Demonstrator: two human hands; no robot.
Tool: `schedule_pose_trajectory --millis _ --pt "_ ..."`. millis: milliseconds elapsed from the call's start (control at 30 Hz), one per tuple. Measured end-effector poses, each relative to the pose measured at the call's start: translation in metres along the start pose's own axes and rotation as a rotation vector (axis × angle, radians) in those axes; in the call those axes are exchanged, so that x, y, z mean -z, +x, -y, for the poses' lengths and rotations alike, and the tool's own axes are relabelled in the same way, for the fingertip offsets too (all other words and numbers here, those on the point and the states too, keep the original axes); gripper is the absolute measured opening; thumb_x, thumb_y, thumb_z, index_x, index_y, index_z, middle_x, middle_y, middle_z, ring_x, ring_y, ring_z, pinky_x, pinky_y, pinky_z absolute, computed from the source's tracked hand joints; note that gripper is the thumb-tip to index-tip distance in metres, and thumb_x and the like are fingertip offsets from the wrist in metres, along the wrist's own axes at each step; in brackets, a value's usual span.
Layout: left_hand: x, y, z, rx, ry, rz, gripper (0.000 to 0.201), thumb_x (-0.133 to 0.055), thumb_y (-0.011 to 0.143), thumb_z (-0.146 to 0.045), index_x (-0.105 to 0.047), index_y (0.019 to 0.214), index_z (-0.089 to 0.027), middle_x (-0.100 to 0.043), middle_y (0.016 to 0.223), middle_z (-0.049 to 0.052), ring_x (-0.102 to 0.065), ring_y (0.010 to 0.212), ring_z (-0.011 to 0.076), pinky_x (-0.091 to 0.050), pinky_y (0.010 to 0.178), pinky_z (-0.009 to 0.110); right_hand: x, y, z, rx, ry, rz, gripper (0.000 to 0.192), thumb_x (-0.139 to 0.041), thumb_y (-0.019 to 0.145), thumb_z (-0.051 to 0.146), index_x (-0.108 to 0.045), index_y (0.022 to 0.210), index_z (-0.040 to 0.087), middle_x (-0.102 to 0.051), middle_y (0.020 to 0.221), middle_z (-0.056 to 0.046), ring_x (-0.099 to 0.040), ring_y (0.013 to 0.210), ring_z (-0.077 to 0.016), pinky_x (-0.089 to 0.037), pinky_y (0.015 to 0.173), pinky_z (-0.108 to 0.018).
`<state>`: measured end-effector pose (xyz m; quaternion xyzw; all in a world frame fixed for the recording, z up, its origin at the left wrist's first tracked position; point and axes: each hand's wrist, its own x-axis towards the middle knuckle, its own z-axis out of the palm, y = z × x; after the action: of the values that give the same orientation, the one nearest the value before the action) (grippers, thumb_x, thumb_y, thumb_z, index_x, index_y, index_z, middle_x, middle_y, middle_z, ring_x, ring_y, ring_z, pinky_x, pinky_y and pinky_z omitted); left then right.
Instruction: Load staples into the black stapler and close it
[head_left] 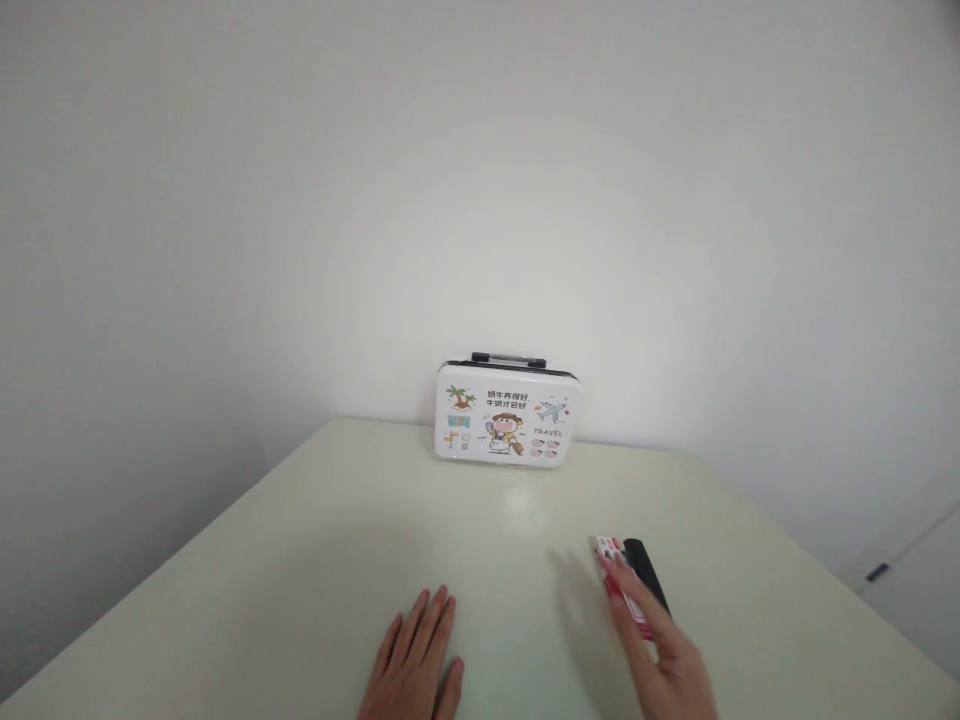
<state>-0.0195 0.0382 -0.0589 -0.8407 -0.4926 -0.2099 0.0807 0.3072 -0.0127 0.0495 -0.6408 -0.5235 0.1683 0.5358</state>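
We are resting our left hand (415, 665) flat, fingers released, on a pale table (262, 580) against a white wall (375, 200). Our right hand (660, 640) is grasping a small red-and-white pack (616, 570) and black object (646, 570).

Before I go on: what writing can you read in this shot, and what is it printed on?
"TRAVEL": on the front of the small white suitcase-shaped case standing at the wall, lower right, under the aeroplane drawing.
Two lines of Chinese characters at the top middle of the case: too small to read with certainty.
Red-and-white pack held in the right hand with a black object: print too blurred to read.
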Motion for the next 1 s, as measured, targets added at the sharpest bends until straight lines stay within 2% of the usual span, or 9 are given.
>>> schedule_pose_trajectory --millis 133,200,300,467,633,700,800,900,1000 --pt "-0.008 -0.001 0.003 -0.002 -0.001 -0.045 0.062 -0.046 0.099 -0.044 -0.026 0.158 -0.035 -0.039 0.159 -0.004 -0.049 0.141 0.0263 -0.047 0.112 0.046 0.049 0.044 -0.029 -0.201 0.039 -0.095 0.075 -0.065 0.081 0.066 -0.061 0.141 0.022 -0.067 0.136 -0.010 -0.063 0.126 -0.0319 -0.053 0.105 -0.040" --pt "-0.011 0.000 0.005 -0.001 0.014 -0.051 0.062 -0.046 0.099 -0.044 -0.028 0.157 -0.035 -0.040 0.159 -0.003 -0.050 0.141 0.0268 -0.048 0.110 0.047 0.055 0.057 -0.049 -0.296 0.124 -0.040 0.082 -0.070 0.076 0.066 -0.060 0.142 0.019 -0.070 0.131 -0.012 -0.068 0.117 -0.0323 -0.056 0.099 -0.041" --pt "-0.012 0.000 0.005 0.005 0.025 -0.035 0.060 -0.045 0.099 -0.044 -0.031 0.156 -0.033 -0.039 0.159 -0.004 -0.050 0.140 0.0272 -0.048 0.110 0.048 0.046 0.062 -0.068 -0.326 0.285 0.082 0.082 -0.078 0.071 0.063 -0.063 0.138 0.020 -0.072 0.128 -0.010 -0.071 0.109 -0.0305 -0.058 0.095 -0.042" --pt "-0.003 0.002 -0.002 0.055 -0.040 0.016 0.058 -0.046 0.099 -0.044 -0.036 0.155 -0.034 -0.039 0.159 -0.004 -0.047 0.143 0.0267 -0.045 0.114 0.048 0.001 0.037 -0.056 -0.280 0.389 0.135 0.076 -0.079 0.072 0.061 -0.065 0.135 0.022 -0.070 0.131 -0.009 -0.071 0.113 -0.0302 -0.057 0.100 -0.045" --pt "0.023 0.006 -0.014 0.166 -0.250 0.132 0.056 -0.046 0.099 -0.049 -0.045 0.151 -0.030 -0.044 0.157 0.001 -0.044 0.145 0.0284 -0.039 0.120 0.052 -0.074 -0.007 -0.013 -0.252 0.417 0.132 0.074 -0.071 0.081 0.061 -0.059 0.141 0.018 -0.065 0.138 -0.011 -0.063 0.126 -0.0304 -0.048 0.111 -0.045" --pt "0.033 0.011 -0.019 0.276 -0.363 0.107 0.054 -0.044 0.100 -0.048 -0.047 0.150 -0.028 -0.049 0.155 0.003 -0.044 0.145 0.0261 -0.036 0.122 0.050 -0.107 -0.023 0.004 -0.226 0.381 0.124 0.073 -0.067 0.084 0.062 -0.060 0.141 0.017 -0.063 0.140 -0.011 -0.061 0.130 -0.0306 -0.047 0.112 -0.044" --pt "0.046 0.023 -0.027 0.421 -0.459 0.024 0.053 -0.040 0.101 -0.046 -0.049 0.147 -0.020 -0.056 0.150 0.009 -0.052 0.139 0.0231 -0.042 0.118 0.044 -0.145 -0.041 0.021 -0.191 0.298 0.082 0.073 -0.060 0.088 0.062 -0.059 0.141 0.012 -0.063 0.139 -0.015 -0.061 0.129 -0.0315 -0.049 0.110 -0.043" --pt "0.059 0.038 -0.039 0.481 -0.454 -0.014 0.059 -0.050 0.093 -0.046 -0.048 0.144 -0.016 -0.058 0.143 0.015 -0.056 0.132 0.0270 -0.049 0.109 0.044 -0.159 -0.049 0.024 -0.176 0.203 0.007 0.078 -0.056 0.088 0.067 -0.062 0.138 0.007 -0.065 0.137 -0.018 -0.063 0.127 -0.0329 -0.051 0.108 -0.043" --pt "0.075 0.048 -0.052 0.537 -0.350 0.004 0.059 -0.054 0.086 -0.033 -0.048 0.143 -0.018 -0.059 0.136 0.015 -0.060 0.124 0.0291 -0.052 0.100 0.043 -0.150 -0.050 0.014 -0.160 0.148 -0.033 0.084 -0.052 0.089 0.071 -0.059 0.141 0.005 -0.070 0.130 -0.020 -0.067 0.120 -0.0315 -0.053 0.105 -0.039"
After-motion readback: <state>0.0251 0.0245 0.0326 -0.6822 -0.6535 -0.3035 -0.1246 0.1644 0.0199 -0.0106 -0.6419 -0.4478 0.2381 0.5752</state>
